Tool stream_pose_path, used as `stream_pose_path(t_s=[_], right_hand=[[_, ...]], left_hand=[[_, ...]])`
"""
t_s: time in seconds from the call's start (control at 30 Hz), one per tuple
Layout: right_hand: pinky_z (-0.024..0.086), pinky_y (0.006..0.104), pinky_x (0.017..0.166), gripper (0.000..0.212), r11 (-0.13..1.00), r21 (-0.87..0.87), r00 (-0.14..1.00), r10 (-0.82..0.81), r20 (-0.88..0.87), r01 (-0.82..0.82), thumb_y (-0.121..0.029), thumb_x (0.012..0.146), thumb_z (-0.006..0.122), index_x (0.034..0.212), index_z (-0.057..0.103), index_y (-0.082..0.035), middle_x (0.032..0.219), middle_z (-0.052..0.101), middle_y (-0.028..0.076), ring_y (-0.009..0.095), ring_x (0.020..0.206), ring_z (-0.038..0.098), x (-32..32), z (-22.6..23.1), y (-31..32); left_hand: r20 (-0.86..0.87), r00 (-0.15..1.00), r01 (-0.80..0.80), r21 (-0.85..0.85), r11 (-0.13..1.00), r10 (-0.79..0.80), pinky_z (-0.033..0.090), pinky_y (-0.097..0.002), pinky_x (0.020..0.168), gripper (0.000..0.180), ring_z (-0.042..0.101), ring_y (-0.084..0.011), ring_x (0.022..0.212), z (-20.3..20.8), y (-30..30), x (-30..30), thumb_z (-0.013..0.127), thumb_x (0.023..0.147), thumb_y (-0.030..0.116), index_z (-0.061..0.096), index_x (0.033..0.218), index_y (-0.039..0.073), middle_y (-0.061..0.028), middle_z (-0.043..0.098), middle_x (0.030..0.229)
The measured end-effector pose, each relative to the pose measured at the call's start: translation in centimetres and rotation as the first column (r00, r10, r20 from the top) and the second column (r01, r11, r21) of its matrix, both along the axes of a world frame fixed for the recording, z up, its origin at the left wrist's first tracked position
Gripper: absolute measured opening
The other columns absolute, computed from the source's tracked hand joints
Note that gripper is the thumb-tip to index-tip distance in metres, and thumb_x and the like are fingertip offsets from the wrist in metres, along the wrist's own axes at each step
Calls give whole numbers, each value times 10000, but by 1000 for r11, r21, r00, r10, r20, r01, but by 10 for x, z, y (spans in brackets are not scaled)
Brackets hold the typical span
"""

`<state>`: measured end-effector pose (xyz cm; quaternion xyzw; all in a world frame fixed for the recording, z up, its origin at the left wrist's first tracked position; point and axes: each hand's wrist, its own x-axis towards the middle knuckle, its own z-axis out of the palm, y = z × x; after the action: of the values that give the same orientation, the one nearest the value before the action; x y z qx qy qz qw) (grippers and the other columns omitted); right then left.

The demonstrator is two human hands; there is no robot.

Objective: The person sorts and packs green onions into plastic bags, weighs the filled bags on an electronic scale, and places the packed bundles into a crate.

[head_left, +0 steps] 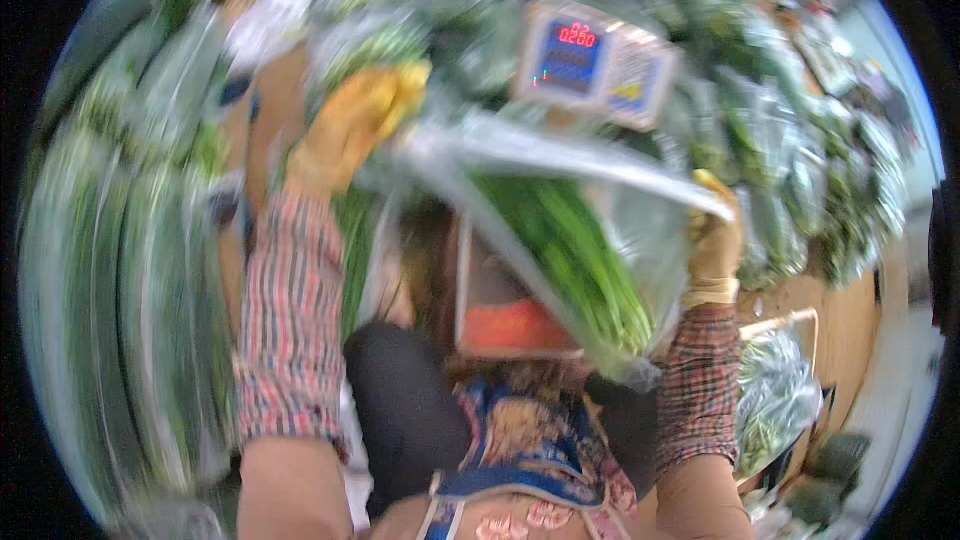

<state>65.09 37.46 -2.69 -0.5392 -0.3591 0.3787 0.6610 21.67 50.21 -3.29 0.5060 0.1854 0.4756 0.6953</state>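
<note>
A clear plastic bag [640, 220] stretches between my two gloved hands, its top edge pulled nearly straight. Inside lies a bunch of long green-stalked vegetables [570, 250], slanting down to the right. My left hand [355, 125], in a yellow glove and blurred by motion, is closed at the bag's left corner. The right corner is pinched in my right hand [715, 235], also in a yellow glove. Beneath the bag is the weighing scale's platform [510, 325], partly covered by it, with a red patch at its near end. Behind the bag stands the scale's display [595, 60], lit in red.
Long bagged greens [140, 290] lie piled along the left side. More bagged vegetables [770, 170] are heaped at the back and right. A pale-rimmed crate [800, 320] at the right holds a bag of greens [775, 400]. My knees flank the scale.
</note>
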Motion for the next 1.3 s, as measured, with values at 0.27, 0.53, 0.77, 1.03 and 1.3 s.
stream_pose_path(t_s=[0.27, 0.53, 0.77, 1.03, 1.3], right_hand=[[295, 340, 1052, 707, 904, -286, 815, 415, 405, -318, -202, 734, 633, 1378, 395, -33, 1324, 475, 114, 224, 1229, 427, -74, -4, -32], [316, 373, 1068, 448, 826, -126, 675, 528, 516, -550, -16, 832, 560, 1274, 489, 16, 1310, 508, 151, 256, 1229, 468, -198, 5, -27], [477, 367, 810, 394, 383, -488, -23, 768, 640, -784, -123, 816, 629, 1193, 551, -36, 1000, 633, 171, 306, 924, 615, -373, -103, -31], [480, 406, 732, 317, 142, -691, -233, 877, 420, -709, -198, 817, 620, 1073, 562, -20, 887, 640, 186, 357, 845, 618, -377, -106, -30], [471, 463, 711, 249, 155, -701, -178, 909, 378, -696, -276, 837, 577, 967, 575, -64, 862, 628, 210, 397, 852, 599, -375, -112, -22]], left_hand=[[-790, 504, -625, -56, 778, 348, 486, -306, 772, 285, 594, -137, 841, -197, -136, -191, 668, 844, 298, 646, 991, 55, -54, 660, 889], [-992, -62, -828, -8, 560, -105, 403, -401, 993, 651, 507, -377, 1165, -323, -339, -125, 627, 829, 297, 359, 1350, 13, -247, 468, 1313], [-902, -47, -609, -314, 728, -428, 470, -416, 906, 493, 559, -349, 1112, -282, -352, -136, 575, 850, 202, 440, 1285, 13, -222, 489, 1285], [-947, 317, -945, -311, 102, 54, 310, -372, 1083, 844, 362, -327, 1313, -358, -300, -162, 649, 804, 475, 308, 1402, -13, -226, 381, 1406], [-877, 381, -853, -455, 255, -293, 319, -376, 1081, 1053, 394, -344, 1286, -368, -352, -152, 765, 688, 520, 259, 1404, -63, -237, 399, 1387]])
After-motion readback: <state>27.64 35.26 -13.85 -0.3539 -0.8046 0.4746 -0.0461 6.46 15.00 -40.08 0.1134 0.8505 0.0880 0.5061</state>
